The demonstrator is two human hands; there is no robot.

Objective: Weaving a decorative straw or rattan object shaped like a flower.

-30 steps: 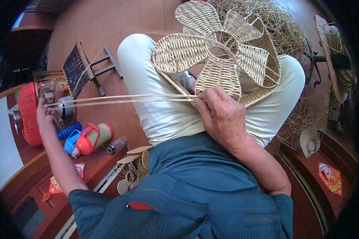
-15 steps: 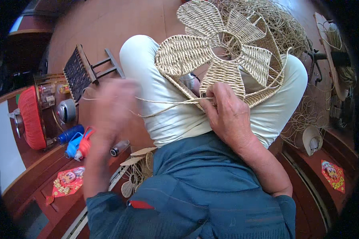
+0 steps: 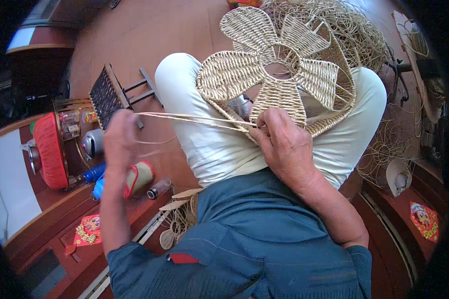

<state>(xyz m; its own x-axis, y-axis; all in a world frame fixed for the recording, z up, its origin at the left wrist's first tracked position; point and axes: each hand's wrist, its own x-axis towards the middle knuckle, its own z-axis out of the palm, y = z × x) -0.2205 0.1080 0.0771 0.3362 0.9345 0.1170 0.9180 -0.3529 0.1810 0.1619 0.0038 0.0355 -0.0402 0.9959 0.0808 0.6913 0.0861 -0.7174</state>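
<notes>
A straw-coloured woven basket with a flower-shaped front rests across my lap. My right hand pinches its near rim at the base of the lowest petal, where strands of twine come out. Those twine strands stretch left, nearly straight, to my left hand. It is closed on their far end, held off the left knee and somewhat blurred. A loose twine tail hangs in a curve below. My right fingers hide the exact spot where the strands meet the weave.
A big tangle of twine lies beyond the basket. Left of me are a dark woven-seat stool, a red-covered round thing, a metal-topped container and a clear bottle. At right, a pale hat-like thing sits near loose fibres.
My left hand has drawn back to the left, and the strands, slacker before, are now straighter. My right hand stays at the basket's rim. The whole view has shifted slightly.
</notes>
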